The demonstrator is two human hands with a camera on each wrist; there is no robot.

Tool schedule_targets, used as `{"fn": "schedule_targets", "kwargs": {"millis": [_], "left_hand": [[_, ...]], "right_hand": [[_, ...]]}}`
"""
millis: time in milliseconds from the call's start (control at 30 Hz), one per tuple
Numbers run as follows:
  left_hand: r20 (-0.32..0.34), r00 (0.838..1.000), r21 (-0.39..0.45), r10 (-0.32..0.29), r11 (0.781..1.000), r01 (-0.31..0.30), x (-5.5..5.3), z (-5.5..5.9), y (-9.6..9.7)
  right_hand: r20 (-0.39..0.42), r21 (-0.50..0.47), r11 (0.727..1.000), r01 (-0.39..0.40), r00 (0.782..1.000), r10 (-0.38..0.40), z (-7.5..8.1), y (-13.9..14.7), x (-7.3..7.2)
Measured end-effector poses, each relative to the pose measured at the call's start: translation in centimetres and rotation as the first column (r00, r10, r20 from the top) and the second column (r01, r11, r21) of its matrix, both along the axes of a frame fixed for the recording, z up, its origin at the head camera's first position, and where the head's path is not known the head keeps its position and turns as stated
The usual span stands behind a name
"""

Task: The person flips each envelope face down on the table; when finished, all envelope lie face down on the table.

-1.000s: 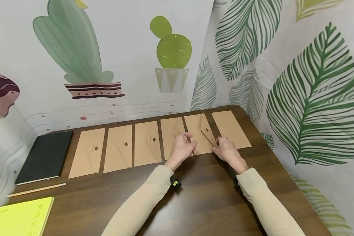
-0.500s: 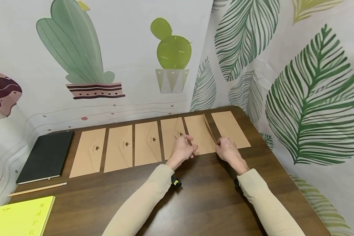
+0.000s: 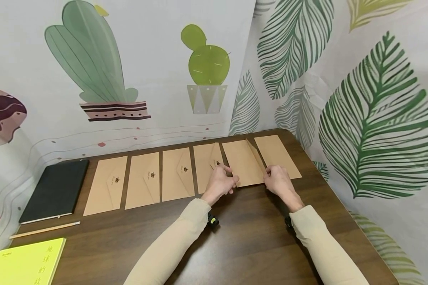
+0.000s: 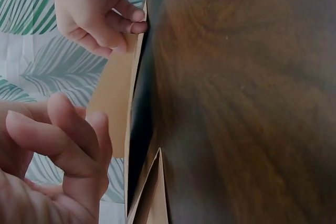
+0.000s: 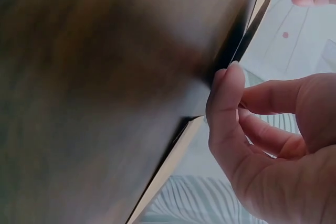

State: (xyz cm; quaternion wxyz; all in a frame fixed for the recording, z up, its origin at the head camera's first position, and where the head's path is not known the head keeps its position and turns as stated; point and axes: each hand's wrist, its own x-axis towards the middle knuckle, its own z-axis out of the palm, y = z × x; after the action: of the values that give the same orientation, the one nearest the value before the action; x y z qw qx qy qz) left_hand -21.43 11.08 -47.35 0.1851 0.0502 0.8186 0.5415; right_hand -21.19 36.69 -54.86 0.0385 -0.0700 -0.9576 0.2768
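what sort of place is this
Probably an indoor desk or work corner; whether at home or in an office, I can't tell. The signs are the dark wooden table, the row of brown envelopes on it, and the plant-patterned wall covering behind.

Matt paper envelopes, glossy wooden table
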Motion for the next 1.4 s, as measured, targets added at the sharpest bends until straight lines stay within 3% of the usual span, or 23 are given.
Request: {"fn": "schedule_targets", "kwargs": {"millis": [233, 300, 500, 767, 1000, 1400], "left_hand": [[-0.005, 1.0, -0.008, 0.027, 1.0, -0.027, 0.2, -0.1, 0.6], [-0.001, 0.999, -0.016, 0.032, 0.999, -0.032, 0.2, -0.1, 0.8], [0.017, 0.999, 0.002, 0.051, 0.999, -0.051, 0.1, -0.2, 1.3], [0.038, 0.994, 0.16, 0.103, 0.981, -0.108, -0.2, -0.7, 1.8], [0.103, 0.99, 0.262, 0.1, 0.957, -0.124, -0.3, -0.8, 2.2], [0.144, 0.983, 0.286, 0.113, 0.946, -0.151, -0.4, -0.8, 2.6]], "right_hand": [[0.043, -0.115, 0.993, 0.029, 0.999, -0.024, 6.6, -2.7, 3.3], [0.037, -0.113, 0.993, 0.045, 0.998, -0.041, 7.1, -2.9, 3.6], [0.022, -0.157, 0.986, 0.056, 0.998, -0.053, 7.2, -2.7, 3.9], [0.003, -0.197, 0.979, 0.055, 0.998, -0.055, 7.1, -2.3, 3.8], [0.02, -0.251, 0.966, 0.054, 0.999, -0.051, 7.1, -2.2, 4.0], [0.03, -0.391, 0.912, 0.127, 0.992, -0.126, 6.7, -2.0, 3.7]]}}
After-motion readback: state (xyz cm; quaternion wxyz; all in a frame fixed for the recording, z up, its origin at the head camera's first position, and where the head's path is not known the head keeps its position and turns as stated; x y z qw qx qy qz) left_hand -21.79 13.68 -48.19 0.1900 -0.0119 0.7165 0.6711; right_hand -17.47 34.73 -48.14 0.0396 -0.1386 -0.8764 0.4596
